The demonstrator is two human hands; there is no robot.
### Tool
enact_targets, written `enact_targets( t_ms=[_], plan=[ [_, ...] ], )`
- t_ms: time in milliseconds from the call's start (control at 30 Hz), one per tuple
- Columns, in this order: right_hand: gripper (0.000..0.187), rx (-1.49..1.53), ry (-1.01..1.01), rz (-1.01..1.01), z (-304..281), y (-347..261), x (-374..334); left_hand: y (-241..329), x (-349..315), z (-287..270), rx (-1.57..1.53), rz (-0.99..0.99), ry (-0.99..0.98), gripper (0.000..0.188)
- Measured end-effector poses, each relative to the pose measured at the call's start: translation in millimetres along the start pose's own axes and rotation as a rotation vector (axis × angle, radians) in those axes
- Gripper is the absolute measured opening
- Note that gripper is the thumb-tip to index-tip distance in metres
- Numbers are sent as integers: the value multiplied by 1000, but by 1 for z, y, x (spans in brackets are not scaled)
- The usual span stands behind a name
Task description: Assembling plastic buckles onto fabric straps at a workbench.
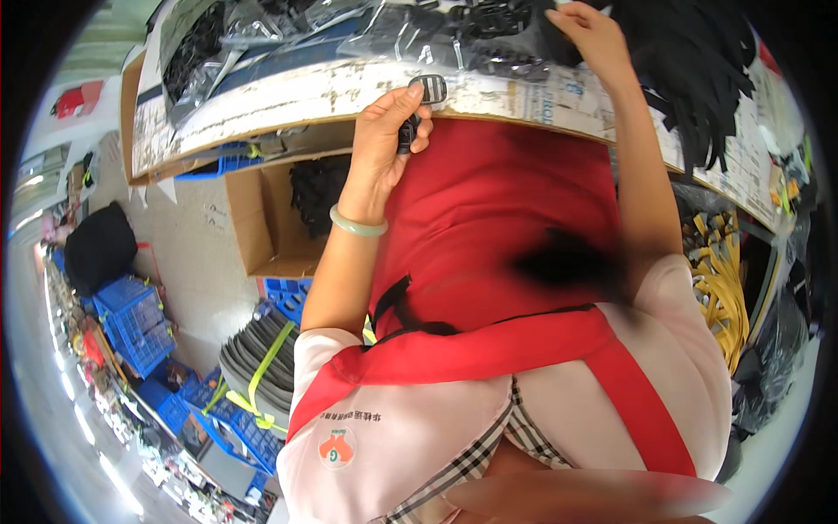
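My left hand (388, 131), a pale bangle on its wrist, is closed around black plastic pieces over the table's near edge. A slotted strap buckle (434, 89) stands out between thumb and forefinger. Another black piece (407, 136) shows under the curled fingers; its kind is partly hidden. At the far right of the table, my right hand (597, 42) has its thumb and fingers bent together on a black strap (560, 44). The fingertips blend into the dark material around them. Beside that hand a pile of black straps (698, 70) hangs over the table edge.
Clear plastic bags (419, 39) with black buckles lie along the cardboard-covered table (305, 100). Below stands an open cardboard box (266, 218) with black material. Blue crates (135, 323) and a coil of dark webbing (262, 358) are at left, yellow straps (720, 279) at right.
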State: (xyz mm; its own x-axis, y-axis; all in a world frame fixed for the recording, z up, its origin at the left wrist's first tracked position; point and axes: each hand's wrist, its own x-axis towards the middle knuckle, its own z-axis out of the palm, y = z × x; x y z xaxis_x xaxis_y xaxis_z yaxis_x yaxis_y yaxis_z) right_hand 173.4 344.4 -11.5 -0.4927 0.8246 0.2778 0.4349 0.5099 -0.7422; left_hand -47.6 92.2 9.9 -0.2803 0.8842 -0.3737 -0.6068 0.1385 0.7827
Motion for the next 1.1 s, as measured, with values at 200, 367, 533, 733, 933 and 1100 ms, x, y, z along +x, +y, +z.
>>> enact_targets(
  t_ms=[200,367,533,733,933,1100],
  plan=[
    [12,463,-619,226,12,-154,-105,-15,-24,-14,-551,-257,-100,16],
    [16,720,-561,428,43,-146,-116,-19,-39,-11,-135,-184,-254,17],
    [19,800,-719,575,36,-154,-124,-28,-50,-12,50,47,-80,20],
    [17,972,-584,783,48,-158,-138,-32,-56,-2,219,166,-1,16],
    [17,1171,-555,825,48,-161,-141,-42,-51,0,525,516,56,17],
    [19,1234,-494,781,53,-165,-140,-45,-48,1,720,756,111,22]
  ],
)
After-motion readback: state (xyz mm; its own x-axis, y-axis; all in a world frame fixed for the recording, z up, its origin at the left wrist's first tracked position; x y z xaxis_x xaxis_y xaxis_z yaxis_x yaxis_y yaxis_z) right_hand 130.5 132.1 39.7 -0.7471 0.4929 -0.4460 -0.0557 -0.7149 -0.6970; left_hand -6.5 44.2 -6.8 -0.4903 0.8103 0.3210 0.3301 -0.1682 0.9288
